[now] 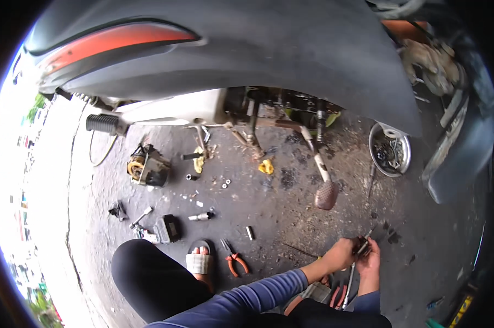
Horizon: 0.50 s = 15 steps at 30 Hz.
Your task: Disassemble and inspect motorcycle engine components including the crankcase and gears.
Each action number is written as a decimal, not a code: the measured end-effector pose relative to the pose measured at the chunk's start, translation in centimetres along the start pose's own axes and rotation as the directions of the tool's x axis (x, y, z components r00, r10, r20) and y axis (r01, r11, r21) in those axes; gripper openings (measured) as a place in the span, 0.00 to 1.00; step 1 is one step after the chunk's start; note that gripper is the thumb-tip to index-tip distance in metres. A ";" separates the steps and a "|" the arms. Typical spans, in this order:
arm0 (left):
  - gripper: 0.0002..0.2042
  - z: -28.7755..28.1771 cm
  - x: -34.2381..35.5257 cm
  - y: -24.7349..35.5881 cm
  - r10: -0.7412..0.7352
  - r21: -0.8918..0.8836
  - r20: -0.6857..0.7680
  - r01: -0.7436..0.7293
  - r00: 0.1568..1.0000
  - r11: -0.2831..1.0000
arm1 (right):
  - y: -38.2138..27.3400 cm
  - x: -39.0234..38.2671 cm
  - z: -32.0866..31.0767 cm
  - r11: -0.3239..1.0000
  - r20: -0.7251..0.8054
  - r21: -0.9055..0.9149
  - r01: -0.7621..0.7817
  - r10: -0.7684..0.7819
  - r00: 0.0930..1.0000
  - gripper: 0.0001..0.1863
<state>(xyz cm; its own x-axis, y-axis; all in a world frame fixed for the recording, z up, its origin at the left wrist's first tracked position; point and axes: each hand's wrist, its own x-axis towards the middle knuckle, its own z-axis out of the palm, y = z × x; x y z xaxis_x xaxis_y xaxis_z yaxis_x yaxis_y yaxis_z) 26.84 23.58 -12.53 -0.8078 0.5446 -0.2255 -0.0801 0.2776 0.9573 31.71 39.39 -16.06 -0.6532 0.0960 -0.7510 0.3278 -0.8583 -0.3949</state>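
My left hand [339, 256] and my right hand [370, 261] meet low on the right, in front of my right foot. Both are closed around a long, thin, shiny metal tool [353, 273], whose shaft runs down between my legs. Its upper end sticks out past my fingers, which hide the middle, so its exact kind does not show. Close by the shaft are red handles [339, 296] of another hand tool, partly covered by my foot. To the left of my hands, a thin rod [300, 250] lies on the ground.
A grey motorbike body [269, 49] hangs over the far side, its pedal [326, 195] jutting toward me. A metal bowl of bolts [375, 161] stands right. Leftward lie orange-handled pliers [236, 263], a socket [250, 233], a cordless power tool [166, 229] and a removed mechanical part [150, 167].
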 end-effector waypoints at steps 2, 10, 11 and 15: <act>0.13 -1.5 -0.7 0.6 0.058 0.039 0.001 -0.058 0.998 0.998 | 0.1 0.4 0.7 1.000 -0.030 -0.013 -0.016 0.016 0.999 0.11; 0.15 -5.9 -1.5 -3.6 -0.384 -0.607 -0.010 0.299 0.923 0.736 | 2.0 -5.0 9.0 0.834 0.055 -0.548 0.070 -0.048 0.997 0.13; 0.18 -6.9 -1.6 -2.9 -0.443 -0.768 0.135 0.376 0.887 0.518 | 2.4 -5.9 10.7 0.780 0.077 -0.622 0.071 -0.030 0.997 0.18; 0.11 -9.2 -1.1 -5.2 -0.512 -0.842 0.161 0.388 0.844 0.375 | 2.4 -6.1 12.9 0.611 0.092 -0.780 0.136 -0.103 0.990 0.22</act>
<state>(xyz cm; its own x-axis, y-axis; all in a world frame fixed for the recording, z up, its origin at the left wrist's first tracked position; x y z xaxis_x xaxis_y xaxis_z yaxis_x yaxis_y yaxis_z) 22.72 14.25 -15.58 -0.5466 0.4446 -0.7096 -0.8352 -0.3511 0.4233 27.70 30.25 -5.60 -0.7437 0.1372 -0.6543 0.6435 -0.1184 -0.7562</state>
